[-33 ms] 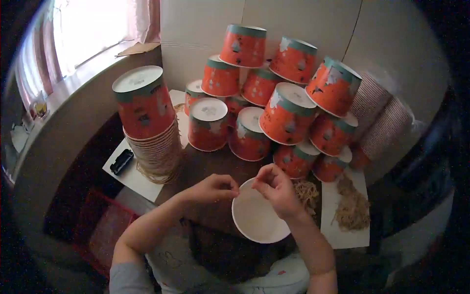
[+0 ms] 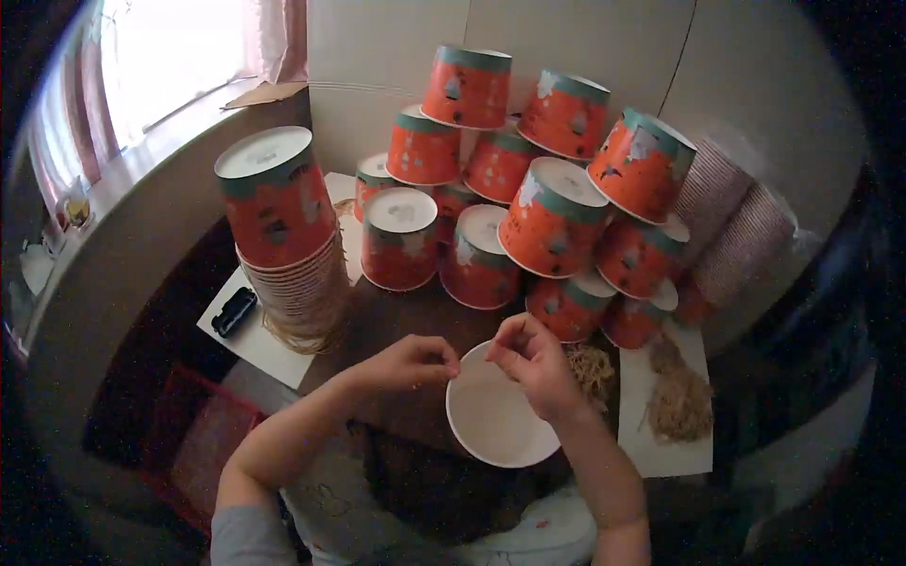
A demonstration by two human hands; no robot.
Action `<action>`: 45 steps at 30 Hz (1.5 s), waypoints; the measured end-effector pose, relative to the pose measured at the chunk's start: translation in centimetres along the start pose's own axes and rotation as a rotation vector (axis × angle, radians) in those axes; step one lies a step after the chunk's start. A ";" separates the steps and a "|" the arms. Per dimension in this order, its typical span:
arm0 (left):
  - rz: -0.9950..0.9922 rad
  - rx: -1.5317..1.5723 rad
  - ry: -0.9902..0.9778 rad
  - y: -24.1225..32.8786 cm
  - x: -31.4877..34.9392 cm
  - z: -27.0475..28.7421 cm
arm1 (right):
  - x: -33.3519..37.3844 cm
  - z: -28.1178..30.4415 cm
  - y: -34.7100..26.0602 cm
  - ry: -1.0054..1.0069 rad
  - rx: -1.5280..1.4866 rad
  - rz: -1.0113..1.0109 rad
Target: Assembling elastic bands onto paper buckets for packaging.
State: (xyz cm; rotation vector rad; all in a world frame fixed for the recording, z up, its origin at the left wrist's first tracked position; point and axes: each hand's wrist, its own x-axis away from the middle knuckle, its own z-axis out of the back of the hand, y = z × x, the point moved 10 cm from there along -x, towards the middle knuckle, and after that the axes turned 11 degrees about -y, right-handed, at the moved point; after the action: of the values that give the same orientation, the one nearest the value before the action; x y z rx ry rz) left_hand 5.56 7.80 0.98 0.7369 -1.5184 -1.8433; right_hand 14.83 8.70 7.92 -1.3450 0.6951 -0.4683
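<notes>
My left hand point(image 2: 411, 362) is at the left rim of a white paper tub point(image 2: 491, 423), thumb and fingers pinched together. Above the tub's far right side, my right hand point(image 2: 534, 368) makes a similar pinch. Anything between the fingertips is too small to make out. The tub's mouth faces up, and its pale inside shows. Just right of my right hand lies a tangle of tan fibre strands point(image 2: 591, 374), partly covered by the hand.
Orange-and-green paper tubs point(image 2: 555, 217) stand upside down in a piled wall behind my hands. A tall nested stack point(image 2: 277, 212) rises at left, beside a black plastic object point(image 2: 234, 312). More fibre point(image 2: 681, 406) lies on a white board point(image 2: 651, 457) at right. Bagged nested tubs point(image 2: 741, 236) lean behind.
</notes>
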 end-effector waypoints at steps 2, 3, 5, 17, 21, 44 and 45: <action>0.002 0.086 -0.020 -0.5 -0.2 -0.3 | 0.1 0.6 -0.1 0.024 -0.068 -0.017; 0.004 0.172 -0.036 -0.8 -0.3 -0.5 | 0.2 0.8 -0.3 0.031 -0.068 -0.018; 0.002 0.165 -0.041 -1.0 -0.6 -0.5 | 0.5 0.9 -0.3 0.030 -0.105 -0.105; 0.026 0.054 0.172 -0.3 -0.3 2.3 | 8.0 11.0 -10.1 0.044 -0.345 0.226; 0.008 -0.165 0.464 1.2 0.5 4.4 | 9.7 12.8 -11.3 0.179 -0.499 0.372; -0.200 -1.180 -0.002 8.5 0.3 -5.9 | 4.8 5.4 -2.9 -0.005 -0.334 -0.084; -0.193 -1.181 0.002 8.4 0.2 -5.9 | 4.6 4.9 -2.3 -0.038 -0.265 -0.097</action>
State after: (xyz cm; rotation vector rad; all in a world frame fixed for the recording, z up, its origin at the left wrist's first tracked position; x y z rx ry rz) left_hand 10.83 2.80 8.17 0.2811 -0.1591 -2.3981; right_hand 21.74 8.71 9.73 -1.6385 0.6788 -0.4374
